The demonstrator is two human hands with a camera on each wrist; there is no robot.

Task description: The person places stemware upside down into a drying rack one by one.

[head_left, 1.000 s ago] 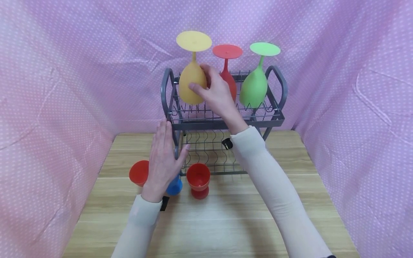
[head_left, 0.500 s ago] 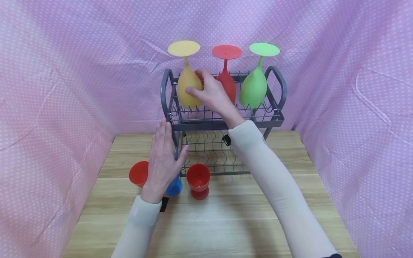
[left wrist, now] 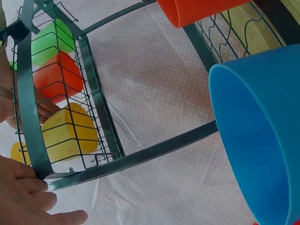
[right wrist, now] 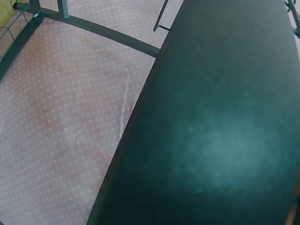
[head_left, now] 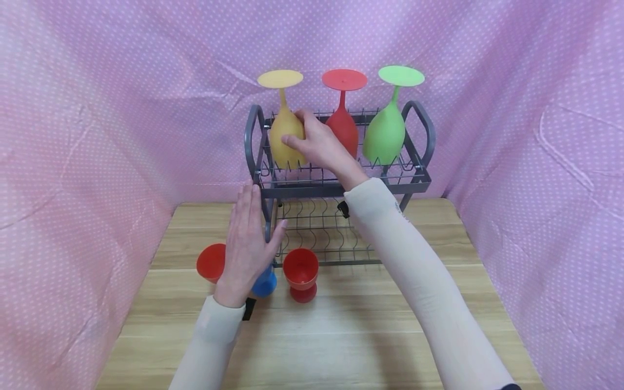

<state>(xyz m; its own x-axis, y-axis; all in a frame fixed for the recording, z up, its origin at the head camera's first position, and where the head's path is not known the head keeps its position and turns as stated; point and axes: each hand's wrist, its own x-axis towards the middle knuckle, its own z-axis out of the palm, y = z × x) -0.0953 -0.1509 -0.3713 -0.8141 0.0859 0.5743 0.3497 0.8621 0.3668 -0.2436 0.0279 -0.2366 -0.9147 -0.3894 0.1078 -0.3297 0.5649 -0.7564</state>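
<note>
A yellow wine glass (head_left: 286,135) stands upside down at the left end of the grey two-tier dish rack's (head_left: 302,192) upper basket. My right hand (head_left: 319,142) holds its bowl from the right side, thumb in front. Beside that hand are an upturned red wine glass (head_left: 343,132), its bowl partly covered, and a green one (head_left: 385,135). My left hand (head_left: 246,244) lies with straight fingers along the rack's front left corner. Seen from the left wrist, its fingertips (left wrist: 42,199) touch the frame, and the yellow bowl (left wrist: 70,133) shows through the wires.
On the wooden table (head_left: 331,336), a red cup (head_left: 300,271) stands before the rack. Another red cup (head_left: 210,262) and a blue cup (head_left: 265,284) are partly behind my left hand. A pink dotted cloth (head_left: 122,108) hangs around the back and sides.
My right hand has lowered the yellow wine glass, moving it slightly left, until its rim is down among the basket wires. My left hand has stayed at the corner.
</note>
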